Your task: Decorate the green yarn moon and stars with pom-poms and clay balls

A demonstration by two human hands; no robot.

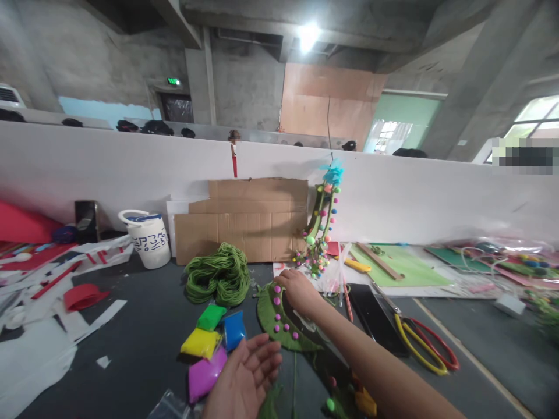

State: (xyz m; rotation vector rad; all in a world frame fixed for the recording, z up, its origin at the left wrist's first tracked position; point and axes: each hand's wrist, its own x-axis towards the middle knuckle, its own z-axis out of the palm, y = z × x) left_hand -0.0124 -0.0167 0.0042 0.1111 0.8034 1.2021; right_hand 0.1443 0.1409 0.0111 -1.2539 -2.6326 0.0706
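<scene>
A curved green leaf-shaped piece point(267, 317) lies on the dark table before me, dotted with several small pink-purple balls point(276, 301). My right hand point(301, 293) reaches over its upper part. Its fingers are bent together beside the topmost ball, and whatever they pinch is hidden. Palm up below the piece, my left hand point(251, 375) has its fingers apart and loosely curved, with nothing in it. Close to that hand are soft packets in purple point(205, 375), yellow point(201, 343), blue point(234, 330) and green point(212, 317).
A green yarn bundle point(218, 276) lies before cardboard point(240, 233). A white bucket point(151, 241) stands left, with paper scraps point(39, 355) nearby. On the right are a black phone point(378, 320), red-and-yellow-handled scissors point(421, 343) and a yellow cutter point(357, 265). A ball-covered decoration point(323, 227) stands behind.
</scene>
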